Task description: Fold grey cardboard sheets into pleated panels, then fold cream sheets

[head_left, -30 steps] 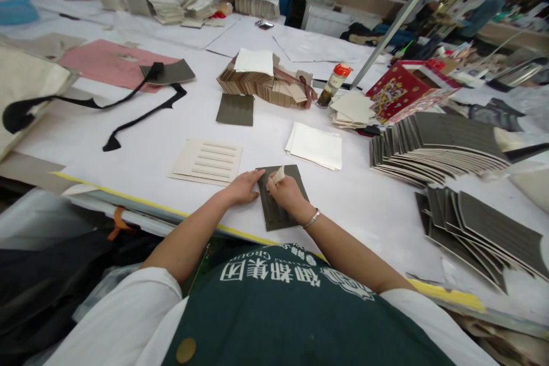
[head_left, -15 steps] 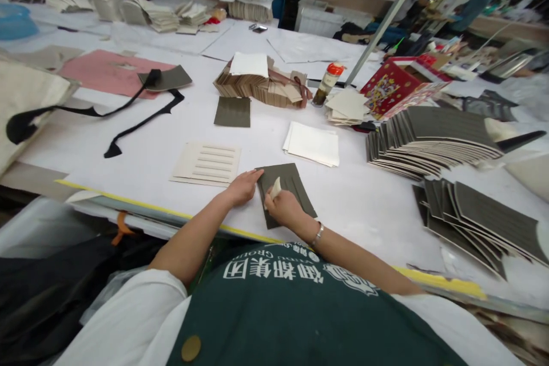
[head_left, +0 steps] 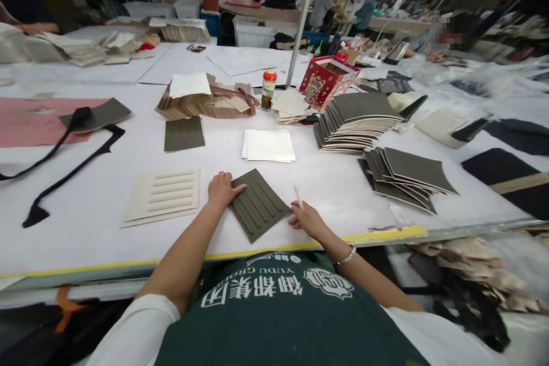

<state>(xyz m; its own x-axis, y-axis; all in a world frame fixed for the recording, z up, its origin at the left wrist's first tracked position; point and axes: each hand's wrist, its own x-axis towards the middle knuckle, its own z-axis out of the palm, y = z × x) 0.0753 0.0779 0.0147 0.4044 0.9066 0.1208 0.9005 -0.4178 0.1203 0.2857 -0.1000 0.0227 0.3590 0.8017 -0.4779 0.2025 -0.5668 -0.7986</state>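
Head view, only one: since half a second ago the dark ribbed panel [head_left: 259, 206] has been turned on the table [head_left: 338, 183], now diamond-wise with one corner towards the near edge, and the right hand [head_left: 307, 220] has come off its face to just beside its right corner. Ribs now show uncovered, so my read is that tool work on the face is paused and the panel is being repositioned. Right hand: fingers closed round a pale pointed tool [head_left: 298, 197], tip up; can't tell whether the fingertips also touch the panel corner. Left hand [head_left: 221, 190]: thumb lies on the panel's upper-left edge, fingers curled beside it; can't tell if they pinch. Margins: panel's lower corner sits near the yellow strip [head_left: 381, 235] along the table's near edge, so little room that way. Pale ribbed sheets [head_left: 171, 191] lie just left of the left hand, white sheets [head_left: 269, 146] beyond the panel towards the far edge. Widest gap is rightward, bare top between right hand and the loose dark pile [head_left: 414, 168]
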